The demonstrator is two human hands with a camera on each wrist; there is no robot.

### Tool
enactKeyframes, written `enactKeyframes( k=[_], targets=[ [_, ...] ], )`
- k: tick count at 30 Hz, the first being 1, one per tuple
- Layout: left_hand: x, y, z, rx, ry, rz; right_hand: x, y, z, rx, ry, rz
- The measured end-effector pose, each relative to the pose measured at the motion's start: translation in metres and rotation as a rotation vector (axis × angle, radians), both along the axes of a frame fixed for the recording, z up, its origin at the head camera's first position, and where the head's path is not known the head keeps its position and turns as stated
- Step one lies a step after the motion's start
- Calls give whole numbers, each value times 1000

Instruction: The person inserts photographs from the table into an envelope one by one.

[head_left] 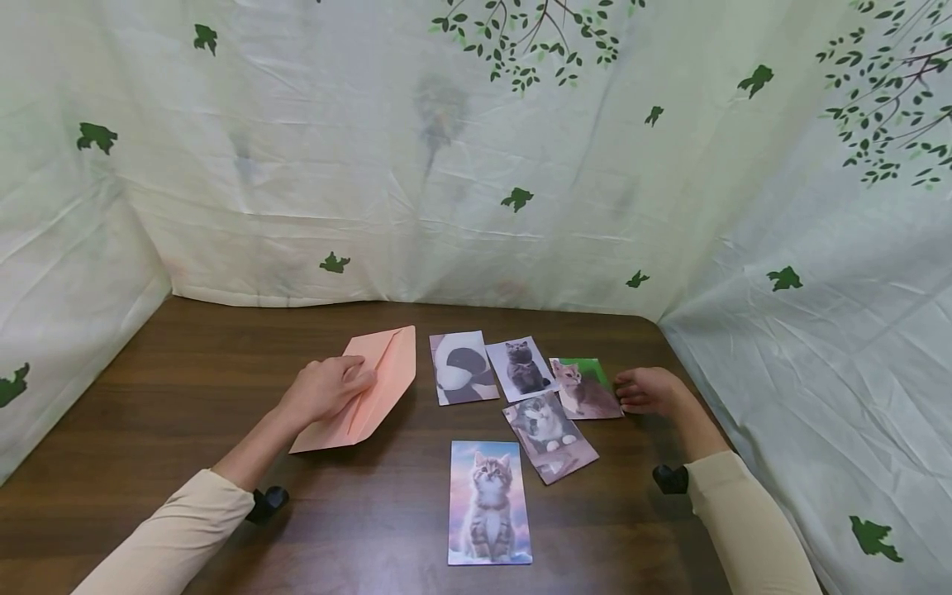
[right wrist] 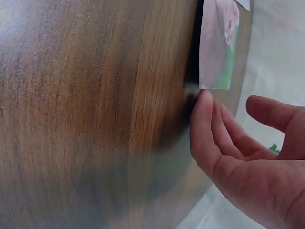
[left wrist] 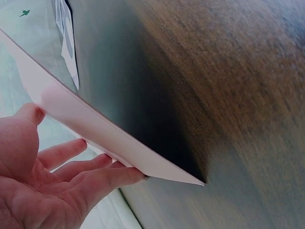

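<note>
My left hand [head_left: 327,392] grips a peach-pink envelope [head_left: 383,368] by its back. The envelope stands tilted over the table, its lower corner [left wrist: 198,182] close to the wood in the left wrist view. To the right, my right hand [head_left: 649,391] is at the edge of a cat photo card with a green background [head_left: 595,372]. In the right wrist view its fingertips [right wrist: 205,95] are right at the card's corner [right wrist: 214,81], and the thumb stands apart. Nearby lie a grey cat card [head_left: 524,372], a tabby kitten card [head_left: 550,430] and a card with a dark round shape [head_left: 464,368].
A larger card of a sitting kitten on a pastel sky [head_left: 489,504] lies alone nearer the front of the brown wooden table [head_left: 357,521]. White cloth with green leaf prints [head_left: 387,190] hangs behind and along both sides. Some cards overlap at their corners.
</note>
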State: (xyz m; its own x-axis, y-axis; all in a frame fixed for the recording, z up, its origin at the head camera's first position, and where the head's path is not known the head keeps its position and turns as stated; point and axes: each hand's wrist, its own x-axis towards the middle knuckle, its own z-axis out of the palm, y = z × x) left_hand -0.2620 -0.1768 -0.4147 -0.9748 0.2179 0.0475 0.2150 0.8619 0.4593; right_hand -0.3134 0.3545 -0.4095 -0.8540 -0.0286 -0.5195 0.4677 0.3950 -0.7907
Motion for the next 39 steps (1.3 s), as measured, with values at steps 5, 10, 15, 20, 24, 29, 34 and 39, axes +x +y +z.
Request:
enactKeyframes(
  k=[5,10,15,20,24,29,34,39],
  targets=[
    [0,0,0,0,2,0,-1,1,-1,-43,-12,3],
    [0,-1,-1,-2,5,-1,-2,2,-3,-86,-22,27],
    [0,-2,-1,-5,2,1,-2,2,-4,-94,-25,36],
    [-1,-2,-2,-7,8,2,-2,2,-3,-82,-23,31],
    [-1,-2,-2,-10,18,0,-4,0,-2,-88,-29,16],
    [-1,0,-1,-12,22,1,-5,-3,1,-94,-48,-4],
    [0,0,-1,-9,26,0,-5,-4,1,-91,-59,-11],
    [0,0,-1,-9,22,4,-5,-4,0,-107,-60,-16]
  ],
)
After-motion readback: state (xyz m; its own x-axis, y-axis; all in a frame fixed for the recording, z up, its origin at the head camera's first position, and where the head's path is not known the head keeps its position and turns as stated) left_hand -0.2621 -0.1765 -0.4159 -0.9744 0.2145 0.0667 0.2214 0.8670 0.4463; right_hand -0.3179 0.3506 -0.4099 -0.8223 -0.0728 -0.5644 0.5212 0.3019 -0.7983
